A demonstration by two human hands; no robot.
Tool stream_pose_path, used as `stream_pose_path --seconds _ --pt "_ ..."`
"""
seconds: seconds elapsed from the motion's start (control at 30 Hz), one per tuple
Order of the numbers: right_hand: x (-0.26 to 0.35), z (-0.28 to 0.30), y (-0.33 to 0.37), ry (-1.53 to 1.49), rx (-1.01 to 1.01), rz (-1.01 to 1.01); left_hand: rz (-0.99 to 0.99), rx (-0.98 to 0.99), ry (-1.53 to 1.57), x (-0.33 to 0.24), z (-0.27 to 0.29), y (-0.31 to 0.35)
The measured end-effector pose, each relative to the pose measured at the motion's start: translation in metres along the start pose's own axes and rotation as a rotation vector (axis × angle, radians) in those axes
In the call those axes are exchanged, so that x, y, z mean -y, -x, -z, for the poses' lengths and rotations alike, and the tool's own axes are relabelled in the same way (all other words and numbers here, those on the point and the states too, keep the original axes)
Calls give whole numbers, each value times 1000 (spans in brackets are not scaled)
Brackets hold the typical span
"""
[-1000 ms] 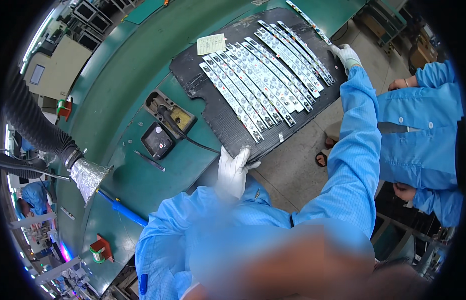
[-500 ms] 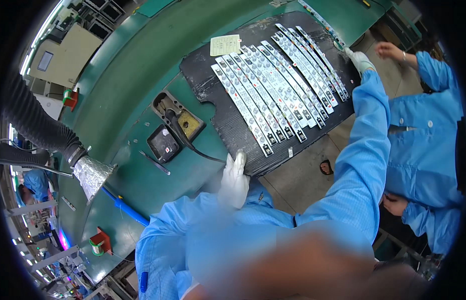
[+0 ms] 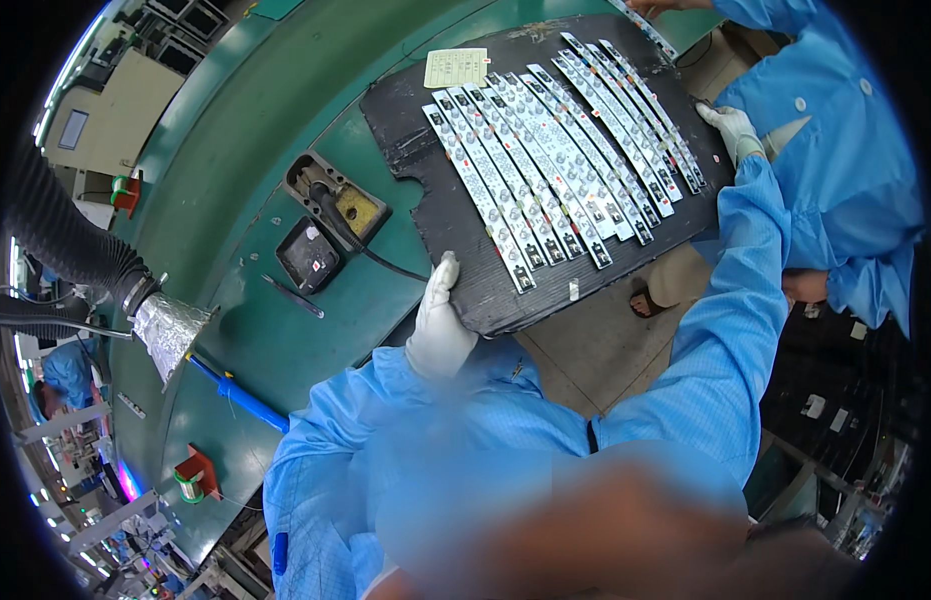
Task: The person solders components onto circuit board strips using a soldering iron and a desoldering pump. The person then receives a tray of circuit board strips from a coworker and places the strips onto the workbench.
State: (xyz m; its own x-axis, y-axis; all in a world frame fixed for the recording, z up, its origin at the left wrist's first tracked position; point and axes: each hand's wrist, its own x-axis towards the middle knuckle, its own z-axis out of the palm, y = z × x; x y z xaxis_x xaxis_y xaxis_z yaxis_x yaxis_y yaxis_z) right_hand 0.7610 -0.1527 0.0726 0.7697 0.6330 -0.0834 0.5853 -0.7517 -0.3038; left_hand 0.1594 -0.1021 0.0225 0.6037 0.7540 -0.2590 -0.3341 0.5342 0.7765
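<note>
A black board (image 3: 525, 310) lies partly on the green bench and reaches past its edge over the floor. Across it are rows of narrow white LED strips (image 3: 530, 190) with clear domed lenses and black end connectors. My left hand (image 3: 440, 325), in a white glove, grips the board's near left corner. At the right edge, my gloved right hand (image 3: 730, 125) is closed on the rim, its underside fingers hidden. A pale paper slip (image 3: 456, 68) rests at the board's far left. Past the far right corner, another person's hand (image 3: 665, 6) is at a separate LED strip (image 3: 647, 28).
Left of the board, a soldering iron (image 3: 330, 210) sits in its holder (image 3: 380, 213) beside a black tray (image 3: 317, 262) and tweezers (image 3: 292, 296). A foil-wrapped extraction nozzle (image 3: 170, 335) hangs farther left. Solder spools (image 3: 190, 487) stand on the bench. A co-worker (image 3: 825, 150) stands close at right.
My right hand has left the separate strip's end and come nearer along the board's right edge. The board has shifted slightly. The co-worker has leaned in, a hand now at that strip.
</note>
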Motion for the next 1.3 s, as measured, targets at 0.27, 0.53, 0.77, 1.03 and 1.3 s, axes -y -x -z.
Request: stream_pose_path --seconds 0.27,0.53,0.77,1.03,1.3 --pt "-22 10 18 321 26 238 42 22 -106 -16 10 11" --pt "3 8 90 -633 61 -177 300 -18 397 -48 -17 2" --pt "2 15 106 -242 -104 -180 19 458 216 -56 -1 10" --pt "-18 12 111 -252 -205 -132 -855 276 -990 -26 40 8" --pt "-35 -3 91 -281 -211 -129 -925 342 -1070 -18 52 -7"
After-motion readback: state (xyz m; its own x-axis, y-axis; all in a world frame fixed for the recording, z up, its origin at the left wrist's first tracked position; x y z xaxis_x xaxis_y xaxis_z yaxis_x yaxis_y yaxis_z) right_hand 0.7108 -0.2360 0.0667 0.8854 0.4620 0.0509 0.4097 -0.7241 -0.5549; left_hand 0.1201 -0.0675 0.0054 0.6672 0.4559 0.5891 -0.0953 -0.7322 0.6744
